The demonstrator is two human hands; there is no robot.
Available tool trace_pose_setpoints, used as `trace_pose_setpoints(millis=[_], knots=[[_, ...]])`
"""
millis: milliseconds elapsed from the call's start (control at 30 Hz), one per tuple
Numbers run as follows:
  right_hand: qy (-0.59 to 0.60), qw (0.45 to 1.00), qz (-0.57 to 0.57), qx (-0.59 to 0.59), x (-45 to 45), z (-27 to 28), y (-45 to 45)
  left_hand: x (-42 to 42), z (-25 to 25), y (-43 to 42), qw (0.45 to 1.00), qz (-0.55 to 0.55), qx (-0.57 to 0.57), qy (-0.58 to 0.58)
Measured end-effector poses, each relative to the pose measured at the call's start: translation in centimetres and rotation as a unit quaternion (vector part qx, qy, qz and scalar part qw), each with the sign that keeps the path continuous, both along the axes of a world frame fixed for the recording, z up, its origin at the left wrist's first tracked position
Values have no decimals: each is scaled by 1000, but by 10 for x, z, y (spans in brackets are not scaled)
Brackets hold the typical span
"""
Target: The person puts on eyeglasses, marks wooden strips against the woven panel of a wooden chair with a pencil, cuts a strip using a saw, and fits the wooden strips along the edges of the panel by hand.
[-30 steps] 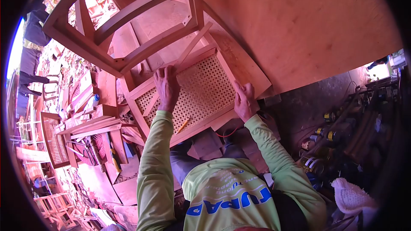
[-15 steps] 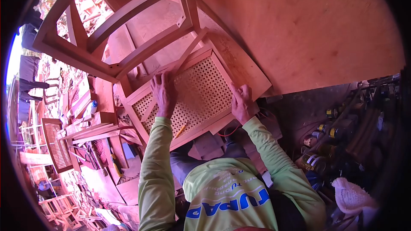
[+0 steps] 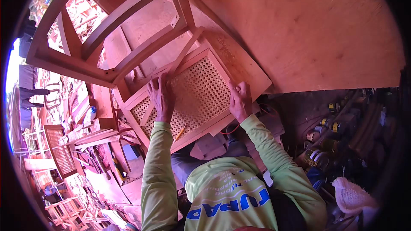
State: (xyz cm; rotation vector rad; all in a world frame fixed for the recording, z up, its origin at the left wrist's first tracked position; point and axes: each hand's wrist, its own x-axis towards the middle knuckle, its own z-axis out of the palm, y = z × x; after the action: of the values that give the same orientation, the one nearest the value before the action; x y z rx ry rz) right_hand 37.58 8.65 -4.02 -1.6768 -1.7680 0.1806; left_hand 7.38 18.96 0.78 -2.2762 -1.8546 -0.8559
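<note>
A wooden chair frame (image 3: 113,77) lies tilted on the work surface, its woven cane seat (image 3: 199,90) facing up. Across the cane runs a thin wooden strip (image 3: 182,55), which passes under my left hand (image 3: 161,98); the fingers are bent round it near the seat's far rail. My right hand (image 3: 241,100) is closed on the seat's right rail, with the index finger along the wood. On the cane near the front rail lies a yellow pencil (image 3: 180,133). The strip's lower end shows to the left of my left hand.
A large plywood sheet (image 3: 299,30) stands at the upper right. Wood offcuts (image 3: 96,137) and a handled tool (image 3: 116,167) are at the left, near a cane panel (image 3: 60,149). Cans (image 3: 317,157) crowd the lower right, above a white cloth (image 3: 351,194). A person (image 3: 28,77) stands far left.
The chair frame and surroundings have shifted slightly left in view. Both hands keep their places on the seat, and the strip still lies under my left hand.
</note>
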Motion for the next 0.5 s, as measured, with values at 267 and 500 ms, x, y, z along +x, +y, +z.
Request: trace_pose_setpoints(millis=[267,500], knots=[[27,1000,1,-1,-1,1,1,1,-2,1,999,0,15,-30],[50,999,6,14,3,0,0,2,2,2,1000,0,-3,-19]])
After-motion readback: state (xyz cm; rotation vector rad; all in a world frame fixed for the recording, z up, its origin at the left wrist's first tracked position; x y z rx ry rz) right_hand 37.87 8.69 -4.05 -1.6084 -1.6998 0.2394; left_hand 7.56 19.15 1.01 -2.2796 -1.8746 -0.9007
